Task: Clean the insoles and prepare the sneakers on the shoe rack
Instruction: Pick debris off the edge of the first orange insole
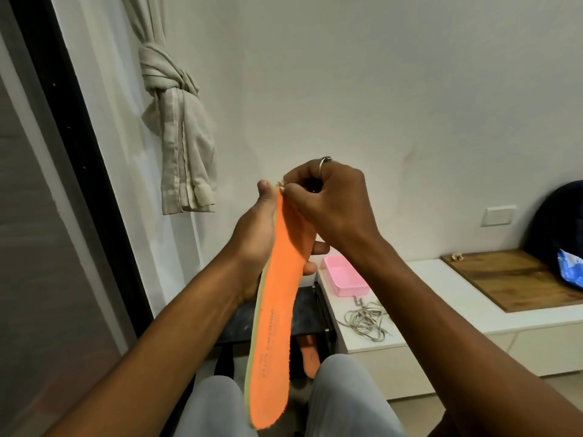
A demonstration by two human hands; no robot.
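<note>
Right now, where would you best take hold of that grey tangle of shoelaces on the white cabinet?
Pinch the grey tangle of shoelaces at its dense middle, coming straight down from above. It lies flat and loose on the white cabinet, so the sides offer nothing firm, and stray loops would slip.

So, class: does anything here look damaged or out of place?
Yes. The orange insole looks frayed at its top edge, where the right hand pinches it. A tangle of laces lies loose on the white bench.
</note>
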